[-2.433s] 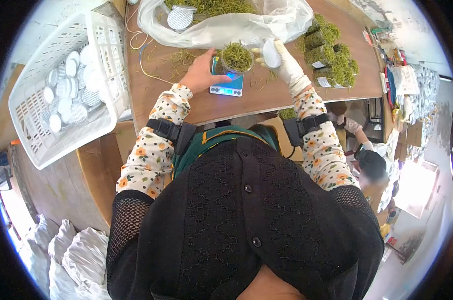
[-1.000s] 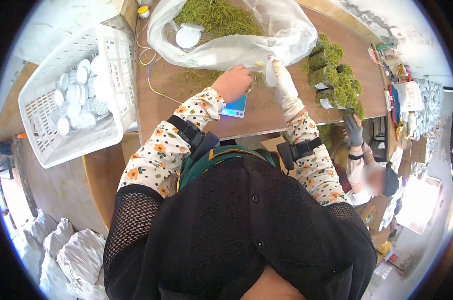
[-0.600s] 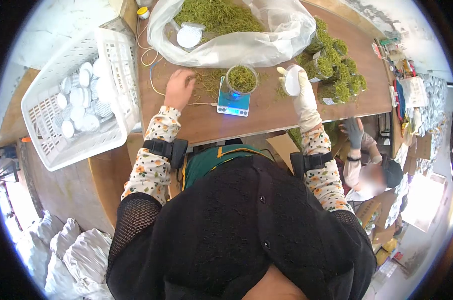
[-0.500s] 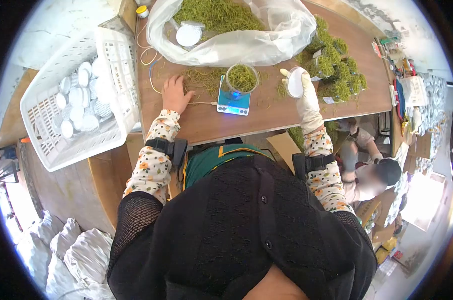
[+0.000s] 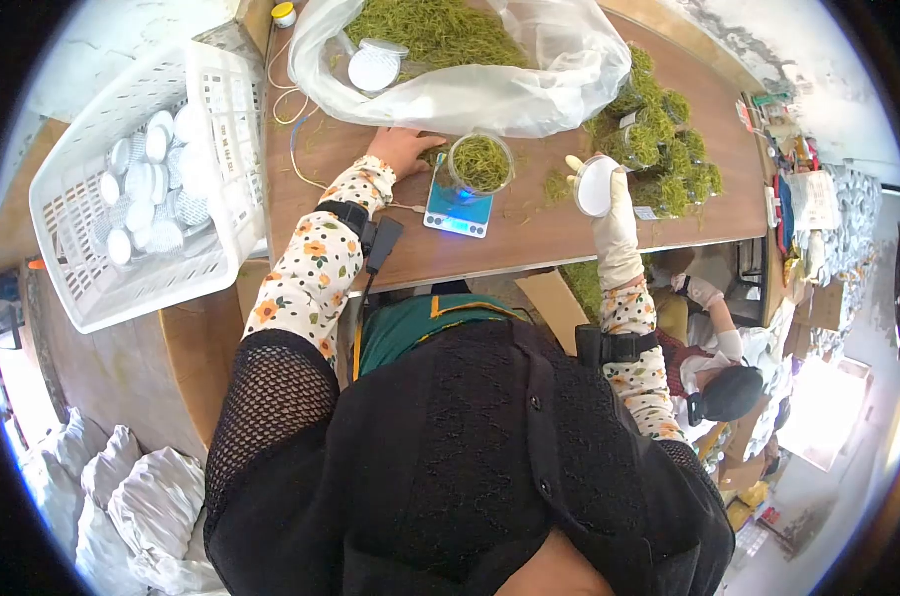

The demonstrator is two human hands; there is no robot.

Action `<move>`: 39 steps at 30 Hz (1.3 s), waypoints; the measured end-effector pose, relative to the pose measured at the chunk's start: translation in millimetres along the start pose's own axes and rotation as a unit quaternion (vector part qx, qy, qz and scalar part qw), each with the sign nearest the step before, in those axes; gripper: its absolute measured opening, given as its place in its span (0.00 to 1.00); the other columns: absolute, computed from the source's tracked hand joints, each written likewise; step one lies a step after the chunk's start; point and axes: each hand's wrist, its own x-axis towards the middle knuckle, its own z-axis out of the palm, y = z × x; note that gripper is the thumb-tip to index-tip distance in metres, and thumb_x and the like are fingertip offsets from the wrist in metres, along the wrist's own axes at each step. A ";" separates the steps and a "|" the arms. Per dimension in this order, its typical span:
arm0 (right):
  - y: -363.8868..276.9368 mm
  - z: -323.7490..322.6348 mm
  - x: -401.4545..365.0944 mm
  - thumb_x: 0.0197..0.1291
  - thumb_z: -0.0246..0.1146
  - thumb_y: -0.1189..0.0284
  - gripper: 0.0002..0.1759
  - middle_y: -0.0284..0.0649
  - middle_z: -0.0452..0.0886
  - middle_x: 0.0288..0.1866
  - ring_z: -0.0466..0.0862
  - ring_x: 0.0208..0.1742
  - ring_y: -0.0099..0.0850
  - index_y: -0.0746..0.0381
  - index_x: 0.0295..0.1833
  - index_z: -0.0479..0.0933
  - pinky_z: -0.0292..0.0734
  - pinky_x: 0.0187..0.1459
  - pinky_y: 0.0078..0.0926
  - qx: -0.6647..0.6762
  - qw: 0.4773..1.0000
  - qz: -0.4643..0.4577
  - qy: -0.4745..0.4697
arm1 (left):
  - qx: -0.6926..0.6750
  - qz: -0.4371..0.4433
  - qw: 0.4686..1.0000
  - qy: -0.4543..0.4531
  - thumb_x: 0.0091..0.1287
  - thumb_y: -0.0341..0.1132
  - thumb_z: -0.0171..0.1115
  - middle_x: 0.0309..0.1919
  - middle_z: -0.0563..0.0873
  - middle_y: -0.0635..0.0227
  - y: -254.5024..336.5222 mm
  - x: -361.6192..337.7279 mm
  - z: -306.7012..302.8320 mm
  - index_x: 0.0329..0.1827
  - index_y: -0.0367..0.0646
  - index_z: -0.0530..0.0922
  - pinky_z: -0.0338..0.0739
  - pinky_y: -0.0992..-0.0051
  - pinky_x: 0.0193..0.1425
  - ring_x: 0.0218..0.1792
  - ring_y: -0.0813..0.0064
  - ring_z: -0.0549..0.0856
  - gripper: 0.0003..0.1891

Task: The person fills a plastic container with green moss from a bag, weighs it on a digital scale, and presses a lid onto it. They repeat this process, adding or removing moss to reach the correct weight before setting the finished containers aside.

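My bare left hand (image 5: 404,151) is at the left side of a clear round tub (image 5: 481,164) of green moss, its fingers drawn together on loose moss (image 5: 433,156). The tub stands on a blue digital scale (image 5: 458,212) with a lit display. In my gloved right hand (image 5: 617,211) is a round white-faced container (image 5: 596,187), tilted toward the camera, right of the scale. Behind the scale lies a large clear plastic bag (image 5: 450,104) of moss, with another white-faced container (image 5: 374,68) in it.
Several moss-filled tubs (image 5: 668,149) crowd the table's right side. A white basket (image 5: 226,149) of white-lidded containers stands at left. A cable (image 5: 293,149) runs along the table (image 5: 529,233). Another person (image 5: 733,392) is beyond the table at lower right.
My left hand has moved right, from lying spread on the table to the moss beside the tub, its fingers drawing together. The other person has shifted position.
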 end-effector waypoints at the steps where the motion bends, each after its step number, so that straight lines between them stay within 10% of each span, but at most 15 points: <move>1: 1.0 -2.1 -0.8 0.71 0.48 0.49 0.26 0.55 0.76 0.61 0.83 0.48 0.34 0.60 0.61 0.69 0.79 0.52 0.26 -0.002 1.000 0.000 0.001 | 0.001 0.001 1.000 -0.027 0.55 0.42 0.70 0.50 0.82 0.65 1.1 1.1 -4.9 0.61 0.59 0.76 0.69 0.58 0.63 0.58 0.60 0.77 0.27; 4: 2.4 -2.0 0.1 0.71 0.48 0.50 0.26 0.55 0.77 0.60 0.83 0.48 0.34 0.60 0.60 0.69 0.79 0.51 0.26 0.003 1.000 -0.001 0.000 | -0.035 0.089 0.993 0.070 0.56 0.35 0.66 0.43 0.82 0.64 -21.9 -4.6 13.5 0.51 0.51 0.80 0.75 0.62 0.52 0.48 0.58 0.81 0.18; 14: 5.9 14.5 9.5 0.71 0.52 0.53 0.24 0.52 0.81 0.55 0.84 0.42 0.30 0.62 0.59 0.66 0.81 0.45 0.24 0.030 0.999 0.000 -0.022 | -0.218 -0.082 0.936 0.263 0.60 0.34 0.61 0.37 0.85 0.58 -11.2 -53.4 -41.4 0.42 0.43 0.84 0.77 0.64 0.46 0.41 0.56 0.83 0.09; 27: 3.4 19.5 -3.1 0.70 0.52 0.52 0.26 0.53 0.80 0.55 0.85 0.42 0.32 0.63 0.60 0.66 0.81 0.46 0.25 0.034 0.999 -0.018 -0.011 | -0.351 0.115 0.882 0.292 0.59 0.28 0.65 0.35 0.85 0.61 113.7 -20.1 -101.2 0.43 0.37 0.82 0.76 0.74 0.40 0.34 0.68 0.83 0.10; 39: 12.1 21.1 -1.1 0.69 0.55 0.56 0.24 0.48 0.81 0.55 0.82 0.41 0.28 0.61 0.61 0.69 0.78 0.44 0.23 -0.012 0.999 0.010 -0.028 | -0.149 -0.062 0.929 0.334 0.64 0.46 0.63 0.54 0.81 0.52 -39.3 33.0 -108.4 0.60 0.41 0.77 0.74 0.67 0.57 0.54 0.60 0.81 0.25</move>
